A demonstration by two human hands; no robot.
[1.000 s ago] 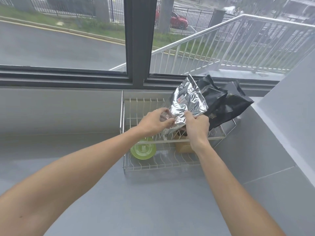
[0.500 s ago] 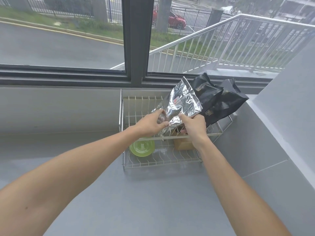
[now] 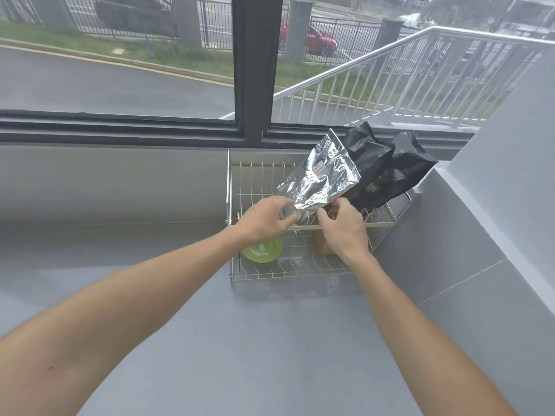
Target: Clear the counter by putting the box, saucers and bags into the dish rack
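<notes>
Pinching silver bag (image 3: 322, 180), both hands' fingers (image 3: 288, 219) over dish rack (image 3: 229, 187) holding black bags (image 3: 387, 172), green saucer (image 3: 262, 250), box (image 3: 323, 246).

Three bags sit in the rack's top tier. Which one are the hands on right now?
The silver foil bag, leftmost of the three. Left hand and right hand pinch its lower edge; the two black bags lean untouched behind it.

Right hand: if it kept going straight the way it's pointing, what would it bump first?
Probably the silver bag, which the right hand already pinches at the bottom edge; the black bags sit just behind it. Depth is hard to judge.
</notes>
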